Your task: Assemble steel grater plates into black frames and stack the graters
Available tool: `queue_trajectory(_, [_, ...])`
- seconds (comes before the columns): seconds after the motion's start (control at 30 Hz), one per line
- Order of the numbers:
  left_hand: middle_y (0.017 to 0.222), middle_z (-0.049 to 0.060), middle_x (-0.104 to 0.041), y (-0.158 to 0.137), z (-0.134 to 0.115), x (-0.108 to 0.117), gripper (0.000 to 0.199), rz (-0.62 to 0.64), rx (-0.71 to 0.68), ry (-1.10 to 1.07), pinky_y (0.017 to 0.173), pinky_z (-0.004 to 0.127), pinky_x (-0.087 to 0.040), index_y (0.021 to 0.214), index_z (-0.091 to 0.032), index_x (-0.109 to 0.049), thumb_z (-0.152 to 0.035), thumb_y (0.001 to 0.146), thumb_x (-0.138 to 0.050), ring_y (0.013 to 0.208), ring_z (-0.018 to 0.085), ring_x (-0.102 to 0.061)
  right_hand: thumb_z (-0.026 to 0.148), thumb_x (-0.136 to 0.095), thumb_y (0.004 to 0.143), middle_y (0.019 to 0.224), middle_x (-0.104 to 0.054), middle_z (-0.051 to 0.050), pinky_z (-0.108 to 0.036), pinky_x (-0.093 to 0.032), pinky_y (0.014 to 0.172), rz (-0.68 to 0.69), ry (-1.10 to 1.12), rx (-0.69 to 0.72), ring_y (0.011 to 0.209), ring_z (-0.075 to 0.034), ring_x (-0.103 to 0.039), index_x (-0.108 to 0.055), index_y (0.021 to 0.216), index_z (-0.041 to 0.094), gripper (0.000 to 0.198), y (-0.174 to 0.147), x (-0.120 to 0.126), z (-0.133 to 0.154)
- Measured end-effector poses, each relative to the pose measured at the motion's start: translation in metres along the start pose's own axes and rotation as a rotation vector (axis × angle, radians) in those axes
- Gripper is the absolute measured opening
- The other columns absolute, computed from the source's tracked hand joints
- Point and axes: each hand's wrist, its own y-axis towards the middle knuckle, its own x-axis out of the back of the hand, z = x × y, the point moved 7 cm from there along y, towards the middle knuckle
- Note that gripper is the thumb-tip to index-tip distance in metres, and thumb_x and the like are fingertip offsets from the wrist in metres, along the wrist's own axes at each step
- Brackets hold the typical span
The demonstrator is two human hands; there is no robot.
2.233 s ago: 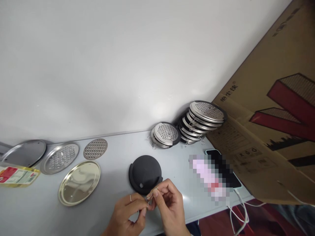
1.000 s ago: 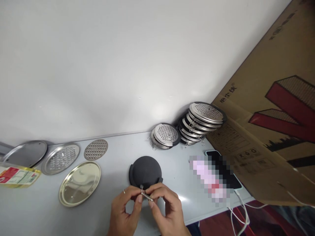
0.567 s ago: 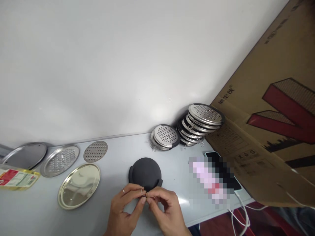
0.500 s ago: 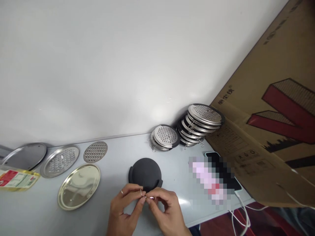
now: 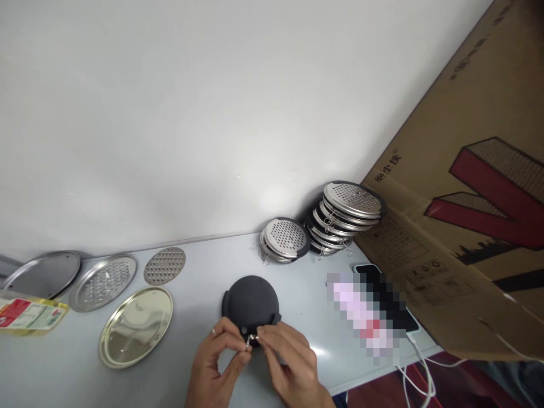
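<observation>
Between both hands, over the near edge of a round black disc (image 5: pixel 250 300), is a small shiny metal wire piece (image 5: pixel 250 339); its exact shape is too small to make out. My left hand (image 5: pixel 219 360) pinches its left end with thumb and index finger, and a ring sits on one finger. From the other side, my right hand (image 5: pixel 293 362) pinches the right end between thumb and fingertips. The black disc lies flat on the table and has raised rim pieces at its left and right.
Stacked grater discs with wire clips stand in a low pile (image 5: pixel 284 238) and a taller pile (image 5: pixel 352 204). Leftward lie a perforated plate (image 5: pixel 165 266), a grater plate (image 5: pixel 104 282), a shiny lid (image 5: pixel 136 327) and a yellow packet (image 5: pixel 32 313). A phone (image 5: pixel 382 300) and cardboard box (image 5: pixel 425 255) are right.
My right hand's fingers have straightened and shifted their pinch on the wire piece. The metal piece shows more clearly between the hands. My left hand has dropped slightly.
</observation>
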Motion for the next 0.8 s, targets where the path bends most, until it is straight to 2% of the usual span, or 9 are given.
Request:
queue_trajectory(0.07, [0.073, 0.0, -0.051, -0.002, 0.016, -0.012, 0.028, 0.118, 0.236, -0.157, 0.066, 0.022, -0.044, 0.07, -0.018, -0.06, -0.036, 0.089, -0.065, 0.069, 0.011, -0.051, -0.005, -0.055, 0.083, 0.1, -0.076, -0.01, -0.035, -0.061, 0.075, -0.014, -0.04, 0.06, 0.084, -0.022, -0.074, -0.063, 0.122, 0.023, 0.049, -0.003, 0.005, -0.001])
queue_trajectory(0.17, [0.062, -0.004, -0.041, -0.014, 0.031, -0.035, 0.047, 0.276, 0.579, -0.433, 0.057, 0.02, -0.033, 0.065, -0.017, -0.052, -0.057, 0.082, -0.068, 0.058, 0.008, -0.036, -0.007, -0.053, 0.081, 0.107, -0.075, -0.013, -0.037, -0.061, 0.072, -0.002, -0.027, 0.123, 0.086, -0.023, -0.074, -0.063, 0.126, 0.022, 0.054, -0.011, 0.009, -0.004])
queue_trajectory(0.3, [0.055, -0.007, -0.036, -0.029, 0.033, -0.057, 0.053, 0.38, 0.856, -0.652, 0.05, 0.022, -0.022, 0.068, -0.019, -0.046, -0.065, 0.073, -0.072, 0.049, 0.006, -0.026, -0.01, -0.054, 0.079, 0.11, -0.074, -0.014, -0.037, -0.06, 0.067, -0.038, 0.002, 0.099, 0.084, -0.023, -0.073, -0.061, 0.129, 0.023, 0.06, -0.017, 0.014, -0.008])
queue_trajectory(0.37, [0.056, -0.007, -0.037, -0.024, 0.033, -0.054, 0.05, 0.321, 0.86, -0.636, 0.049, 0.021, -0.022, 0.07, -0.02, -0.046, -0.063, 0.076, -0.07, 0.049, 0.007, -0.027, -0.008, -0.055, 0.08, 0.105, -0.075, -0.013, -0.037, -0.06, 0.068, -0.034, 0.021, 0.051, 0.084, -0.024, -0.072, -0.063, 0.125, 0.024, 0.055, -0.015, 0.015, -0.009])
queue_trajectory(0.43, [0.059, -0.006, -0.04, -0.015, 0.032, -0.044, 0.046, 0.26, 0.774, -0.512, 0.052, 0.02, -0.027, 0.071, -0.019, -0.048, -0.058, 0.082, -0.068, 0.053, 0.007, -0.032, -0.006, -0.056, 0.082, 0.097, -0.075, -0.01, -0.035, -0.06, 0.068, -0.032, 0.075, -0.017, 0.082, -0.023, -0.072, -0.066, 0.119, 0.024, 0.049, -0.011, 0.014, -0.01])
queue_trajectory(0.5, [0.063, -0.005, -0.043, -0.008, 0.031, -0.04, 0.043, 0.289, 0.676, -0.383, 0.055, 0.02, -0.031, 0.072, -0.018, -0.052, -0.056, 0.086, -0.065, 0.057, 0.008, -0.037, -0.003, -0.055, 0.085, 0.09, -0.074, -0.008, -0.032, -0.06, 0.065, -0.065, 0.138, -0.084, 0.077, -0.021, -0.071, -0.068, 0.113, 0.025, 0.042, -0.007, 0.016, -0.011])
queue_trajectory(0.6, [0.069, -0.003, -0.047, -0.008, 0.031, -0.047, 0.046, 0.364, 0.55, -0.368, 0.055, 0.02, -0.035, 0.08, -0.017, -0.059, -0.063, 0.085, -0.06, 0.06, 0.009, -0.044, -0.001, -0.056, 0.086, 0.087, -0.074, -0.007, -0.03, -0.059, 0.064, -0.162, 0.185, -0.17, 0.075, -0.02, -0.071, -0.071, 0.105, 0.025, 0.035, -0.007, 0.021, -0.015])
queue_trajectory(0.67, [0.071, -0.002, -0.048, -0.01, 0.032, -0.052, 0.046, 0.323, 0.497, -0.389, 0.056, 0.02, -0.038, 0.085, -0.017, -0.062, -0.063, 0.085, -0.06, 0.061, 0.009, -0.047, 0.0, -0.057, 0.086, 0.086, -0.074, -0.006, -0.03, -0.059, 0.064, -0.215, 0.216, -0.223, 0.074, -0.02, -0.072, -0.072, 0.101, 0.025, 0.033, -0.009, 0.023, -0.02])
queue_trajectory(0.8, [0.07, -0.001, -0.052, -0.014, 0.037, -0.057, 0.041, 0.204, 0.56, -0.379, 0.058, 0.021, -0.042, 0.079, -0.016, -0.063, -0.057, 0.084, -0.065, 0.065, 0.01, -0.05, 0.001, -0.058, 0.085, 0.083, -0.074, -0.004, -0.028, -0.058, 0.064, -0.265, 0.284, -0.276, 0.072, -0.018, -0.071, -0.072, 0.094, 0.025, 0.029, -0.013, 0.024, -0.029])
